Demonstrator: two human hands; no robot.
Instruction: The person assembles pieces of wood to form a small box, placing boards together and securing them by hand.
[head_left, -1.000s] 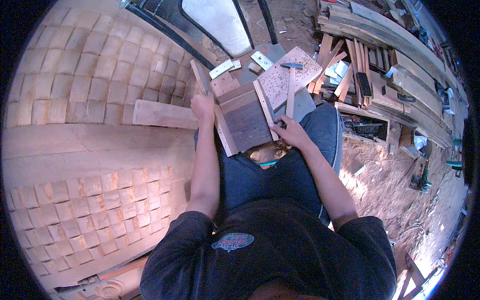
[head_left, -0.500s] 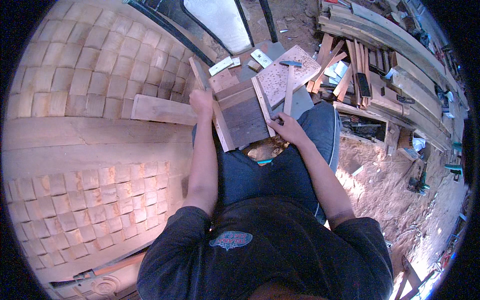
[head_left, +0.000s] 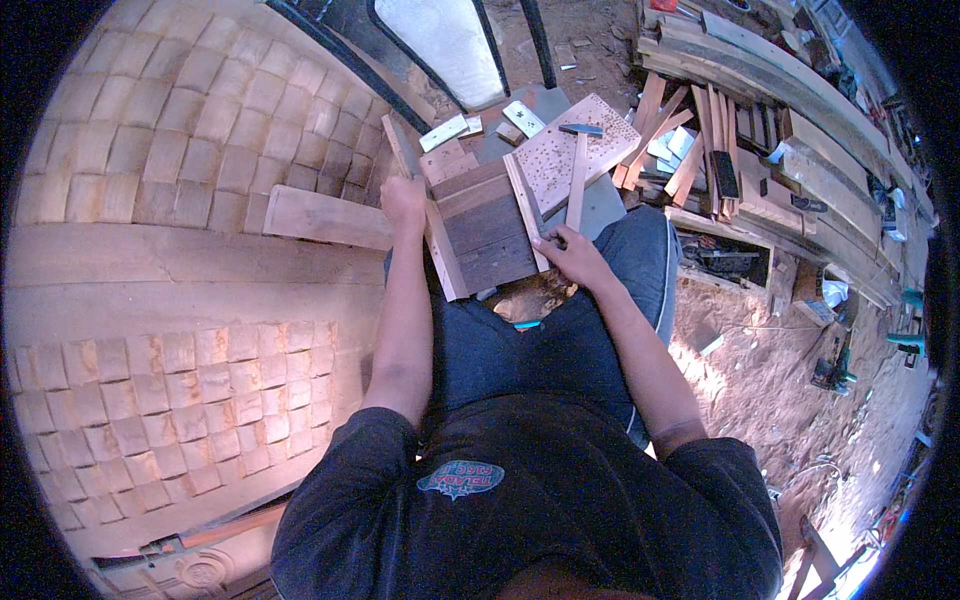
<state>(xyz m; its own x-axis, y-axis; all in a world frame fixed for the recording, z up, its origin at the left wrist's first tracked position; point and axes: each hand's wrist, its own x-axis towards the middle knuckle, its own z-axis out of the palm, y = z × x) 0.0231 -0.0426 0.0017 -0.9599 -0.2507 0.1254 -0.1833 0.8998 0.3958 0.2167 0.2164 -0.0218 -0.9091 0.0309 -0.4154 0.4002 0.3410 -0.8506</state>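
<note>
Across my lap rests a wooden tray-like piece [head_left: 487, 243], made of dark boards between two paler side strips. My left hand [head_left: 403, 203] is closed round its left side, where a pale strip [head_left: 398, 150] stands up past the fingers. At the right side's near end, my right hand [head_left: 572, 256] grips the other pale strip [head_left: 524, 205] with thumb and fingers. Just beyond that hand lies a hammer [head_left: 577, 180], its head away from me, on a light board dotted with many small holes [head_left: 545, 165]. The undersides of both grips are hidden.
Small wood offcuts [head_left: 444, 134] lie beyond the piece. On my left are large woven-look wooden panels [head_left: 170, 400] and a loose plank [head_left: 328, 217]. Stacked timber [head_left: 760, 60] fills the far right. A dark-framed chair [head_left: 440, 45] stands ahead. A power tool [head_left: 833, 370] sits on the dirt floor.
</note>
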